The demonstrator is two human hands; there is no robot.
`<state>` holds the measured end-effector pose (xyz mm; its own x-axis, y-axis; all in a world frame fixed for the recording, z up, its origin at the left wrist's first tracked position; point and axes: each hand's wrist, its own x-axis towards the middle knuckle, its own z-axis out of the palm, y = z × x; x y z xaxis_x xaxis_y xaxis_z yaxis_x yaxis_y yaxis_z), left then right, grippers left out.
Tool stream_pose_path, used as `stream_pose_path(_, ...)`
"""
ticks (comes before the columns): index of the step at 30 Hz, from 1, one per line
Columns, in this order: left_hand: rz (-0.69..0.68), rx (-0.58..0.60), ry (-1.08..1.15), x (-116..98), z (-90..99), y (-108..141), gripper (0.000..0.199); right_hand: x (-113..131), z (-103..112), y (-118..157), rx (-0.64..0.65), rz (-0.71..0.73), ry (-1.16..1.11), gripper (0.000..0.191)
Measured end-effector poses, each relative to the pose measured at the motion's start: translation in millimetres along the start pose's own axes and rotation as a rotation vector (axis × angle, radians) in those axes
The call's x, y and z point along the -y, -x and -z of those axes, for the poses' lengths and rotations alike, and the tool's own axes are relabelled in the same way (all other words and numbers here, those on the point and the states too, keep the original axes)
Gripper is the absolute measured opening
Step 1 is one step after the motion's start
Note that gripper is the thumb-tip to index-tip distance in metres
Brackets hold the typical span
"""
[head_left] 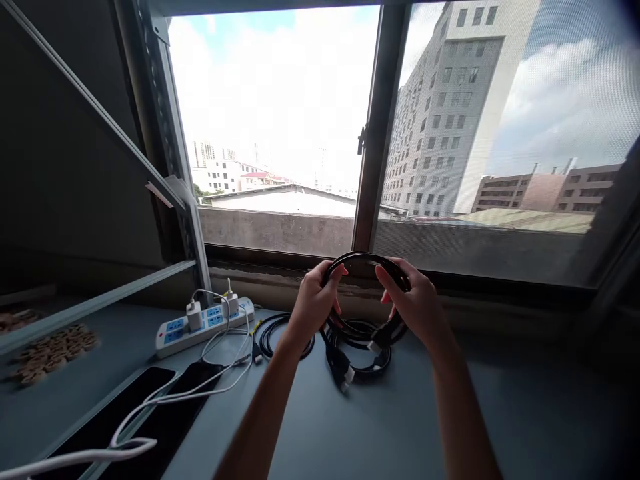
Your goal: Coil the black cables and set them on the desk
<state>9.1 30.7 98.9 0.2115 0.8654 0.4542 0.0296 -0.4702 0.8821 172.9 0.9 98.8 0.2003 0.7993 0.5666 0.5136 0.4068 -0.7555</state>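
Observation:
My left hand (320, 293) is closed round the left side of a coiled black cable (361, 255), its thumb on the inside of the loop. On the opposite side my right hand (413, 293) grips the same coil. The loop is held up, tilted toward me, above the table. Two plugs hang at its lower part: a dark connector (341, 367) with a pale tip at the left and another plug (380, 337) near my right hand. Beneath it lies a second coiled black cable (373, 373), partly covered by the held one. A third black coil (270, 330) rests beside my left wrist.
A white power strip (213, 322) with two chargers and white cords (187, 395) stands at the left on the grey table (370, 433). Two flat black devices (120, 407) lie in front. A metal frame (203, 267), small brown pieces (60, 350) and the window (367, 200) border the space.

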Motion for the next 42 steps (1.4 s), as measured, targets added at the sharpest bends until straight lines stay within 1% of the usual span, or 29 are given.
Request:
stream_pose_path(3,-0.039,-0.022,-0.016,-5.0,8.7,0.3,0.018,4.3,-2.9,1.4,0.047,0.009,-0.061,0.049)
stream_pose_path(7,-0.039,-0.007,-0.016,-13.6,15.3,5.3,0.019,8.9,-4.1,3.3,0.032,0.024,-0.164,0.054)
stream_pose_path(10,-0.037,0.015,-0.014,-17.4,16.4,8.5,0.020,12.0,-1.6,5.9,0.014,0.007,-0.185,0.056)
stream_pose_path(15,-0.032,0.072,-0.025,-16.6,17.2,10.2,0.026,14.3,2.0,9.0,-0.023,-0.033,-0.192,0.056)
stream_pose_path(18,-0.032,0.101,-0.033,-16.7,18.6,12.3,0.030,14.6,1.9,9.4,-0.027,-0.035,-0.206,0.054)
stream_pose_path(22,-0.041,0.131,-0.061,-20.1,19.8,15.6,0.029,15.3,1.9,9.8,-0.032,-0.038,-0.224,0.053)
stream_pose_path(26,-0.079,0.146,-0.056,-17.5,15.6,12.9,0.033,13.4,3.0,8.0,-0.010,-0.044,-0.228,0.052)
stream_pose_path(29,-0.062,0.086,-0.017,-3.0,9.9,2.9,0.038,2.5,0.4,1.9,-0.031,-0.047,-0.172,0.050)
stream_pose_path(32,0.045,0.035,-0.005,21.0,5.8,-11.0,0.037,-22.1,-5.9,-6.9,-0.042,-0.100,-0.042,0.051)
stream_pose_path(34,0.141,0.068,-0.101,38.9,2.9,-19.6,0.033,-44.0,-9.5,-12.0,0.021,-0.190,0.088,0.049)
stream_pose_path(36,0.199,0.125,-0.275,56.6,-2.4,-26.1,0.029,-66.2,-10.9,-15.4,0.102,-0.268,0.142,0.041)
stream_pose_path(39,0.226,0.157,-0.468,83.2,-16.2,-31.0,0.025,-93.8,-10.9,-17.3,0.232,-0.368,0.215,0.031)
stream_pose_path(42,0.259,0.170,-0.633,111.1,-31.1,-29.4,0.023,-114.1,-14.9,-16.3,0.329,-0.441,0.315,0.026)
